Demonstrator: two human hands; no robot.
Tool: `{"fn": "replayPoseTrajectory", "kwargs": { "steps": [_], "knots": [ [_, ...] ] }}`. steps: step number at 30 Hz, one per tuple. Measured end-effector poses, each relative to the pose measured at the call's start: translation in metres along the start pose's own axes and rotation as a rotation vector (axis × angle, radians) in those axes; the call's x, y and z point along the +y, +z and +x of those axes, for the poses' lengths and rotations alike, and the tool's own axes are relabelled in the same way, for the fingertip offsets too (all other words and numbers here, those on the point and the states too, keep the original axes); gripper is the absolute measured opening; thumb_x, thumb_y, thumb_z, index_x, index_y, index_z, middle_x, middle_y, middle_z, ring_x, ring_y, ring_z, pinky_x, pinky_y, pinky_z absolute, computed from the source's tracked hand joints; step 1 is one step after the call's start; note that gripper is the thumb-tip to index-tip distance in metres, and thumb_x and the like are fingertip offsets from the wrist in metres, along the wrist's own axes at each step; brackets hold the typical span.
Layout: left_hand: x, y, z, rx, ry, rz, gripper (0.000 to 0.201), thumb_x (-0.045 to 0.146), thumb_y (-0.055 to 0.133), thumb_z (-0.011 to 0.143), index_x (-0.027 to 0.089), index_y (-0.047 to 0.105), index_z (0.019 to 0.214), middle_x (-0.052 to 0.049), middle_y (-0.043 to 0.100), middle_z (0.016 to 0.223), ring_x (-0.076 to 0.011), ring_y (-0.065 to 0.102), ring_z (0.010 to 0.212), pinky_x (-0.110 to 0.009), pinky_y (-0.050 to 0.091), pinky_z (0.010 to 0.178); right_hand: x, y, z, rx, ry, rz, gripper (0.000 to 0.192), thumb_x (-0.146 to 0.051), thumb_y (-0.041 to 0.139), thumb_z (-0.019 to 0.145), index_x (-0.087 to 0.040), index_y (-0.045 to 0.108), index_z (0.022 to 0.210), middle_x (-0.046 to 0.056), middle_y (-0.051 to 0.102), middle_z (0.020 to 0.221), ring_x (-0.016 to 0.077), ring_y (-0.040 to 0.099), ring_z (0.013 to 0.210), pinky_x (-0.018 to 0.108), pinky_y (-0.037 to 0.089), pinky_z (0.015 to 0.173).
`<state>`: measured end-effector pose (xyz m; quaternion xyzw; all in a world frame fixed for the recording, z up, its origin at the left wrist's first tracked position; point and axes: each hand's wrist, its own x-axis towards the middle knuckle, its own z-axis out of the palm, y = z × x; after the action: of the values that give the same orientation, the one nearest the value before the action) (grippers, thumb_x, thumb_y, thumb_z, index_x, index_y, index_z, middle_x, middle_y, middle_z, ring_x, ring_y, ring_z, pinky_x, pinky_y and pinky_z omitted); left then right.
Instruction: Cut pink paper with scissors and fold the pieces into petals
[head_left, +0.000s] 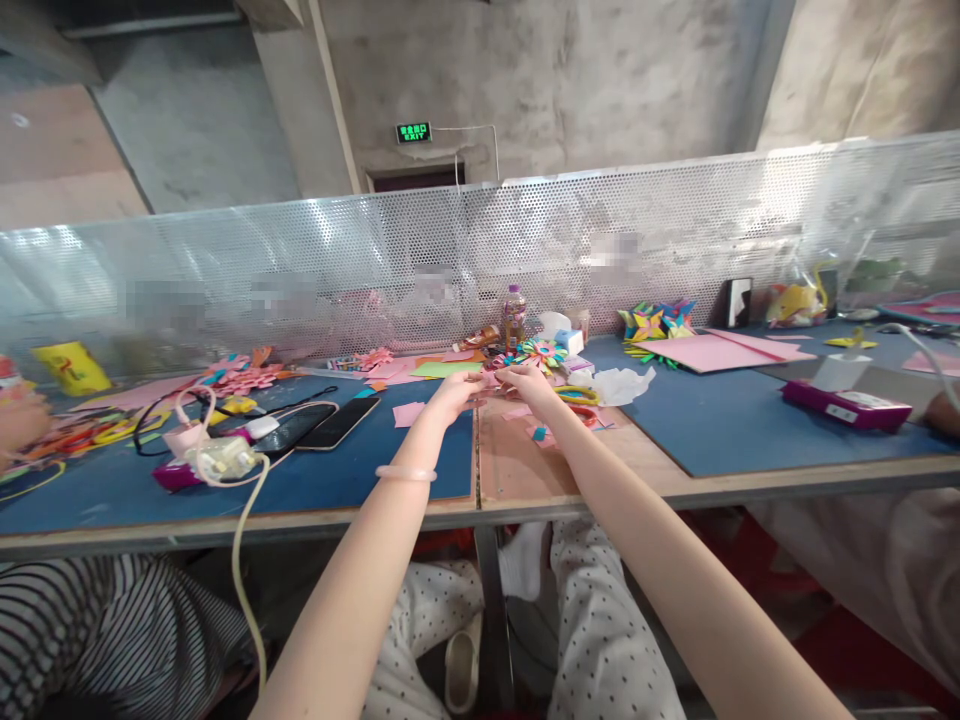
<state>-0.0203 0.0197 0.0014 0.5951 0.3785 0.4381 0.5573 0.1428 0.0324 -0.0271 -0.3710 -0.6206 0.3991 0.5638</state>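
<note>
Out over the middle of the table, my left hand point(454, 392) and my right hand point(526, 384) come together, fingertips almost touching. Between them a small piece of pink paper point(491, 379) shows, pinched by the fingers of both hands; its exact shape is partly hidden. Just beyond lies a multicoloured paper flower point(541, 352). Sheets of green paper point(448, 370) and pink paper are spread behind my left hand, and a loose pink square point(409, 414) rests nearer me. Under my right forearm are small paper scraps point(541, 434) and a yellow ring-shaped strip point(579, 395).
A drink bottle point(514, 316) stands by the perforated metal screen point(360, 270). Phones point(339, 424) and a cabled power adapter point(229, 456) lie left. Right are a pink board point(724, 350), paper stars point(651, 325) and a purple box point(846, 406). Another person's hand point(21, 415) is far left.
</note>
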Motion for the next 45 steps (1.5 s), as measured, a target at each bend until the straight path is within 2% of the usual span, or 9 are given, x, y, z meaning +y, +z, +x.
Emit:
{"fn": "replayPoseTrajectory", "kwargs": {
  "steps": [15,23,30,38,45],
  "knots": [
    [0.0,0.0,0.0,-0.018,0.002,-0.002,0.033,0.028,0.075,0.06,0.016,0.064,0.088,-0.008,0.067,0.085,-0.0195,0.062,0.085,-0.033,0.042,0.077,0.001,0.0,0.001,0.007,-0.008,-0.022,0.028,-0.04,0.059,0.067,-0.015,0.068,0.076,0.002,0.063,0.069,0.0133,0.056,0.063,0.024,0.043,0.058],
    [0.001,0.0,0.0,-0.032,0.014,0.037,0.036,0.029,0.075,0.058,0.015,0.065,0.09,-0.012,0.066,0.099,-0.0195,0.061,0.085,-0.03,0.044,0.071,0.002,0.0,0.001,0.022,0.005,-0.015,0.026,-0.039,0.061,0.065,-0.015,0.066,0.072,0.002,0.062,0.068,0.0126,0.055,0.061,0.023,0.043,0.056],
    [-0.003,0.0,0.004,-0.059,0.017,-0.043,0.032,0.024,0.075,0.06,0.012,0.066,0.088,-0.011,0.068,0.089,-0.0157,0.063,0.076,-0.029,0.044,0.074,-0.005,0.002,-0.003,-0.021,-0.003,-0.045,0.029,-0.04,0.059,0.067,-0.014,0.067,0.078,0.002,0.063,0.065,0.0116,0.053,0.056,0.022,0.041,0.053],
    [-0.005,-0.001,0.004,-0.075,0.054,-0.101,0.027,0.012,0.072,0.06,0.011,0.067,0.086,-0.01,0.069,0.086,-0.0154,0.063,0.077,-0.028,0.047,0.076,-0.007,0.005,-0.004,-0.052,-0.099,-0.149,0.029,-0.035,0.057,0.068,-0.013,0.069,0.083,0.001,0.063,0.064,0.01,0.049,0.051,0.021,0.038,0.049],
    [-0.003,0.0,0.003,-0.052,0.035,-0.103,0.024,0.01,0.07,0.064,0.012,0.067,0.088,-0.01,0.069,0.083,-0.018,0.064,0.081,-0.033,0.048,0.081,-0.006,0.005,-0.004,-0.01,-0.164,-0.275,0.024,-0.03,0.055,0.068,-0.013,0.069,0.075,0.002,0.063,0.063,0.0107,0.049,0.053,0.022,0.038,0.051]
  ]
}}
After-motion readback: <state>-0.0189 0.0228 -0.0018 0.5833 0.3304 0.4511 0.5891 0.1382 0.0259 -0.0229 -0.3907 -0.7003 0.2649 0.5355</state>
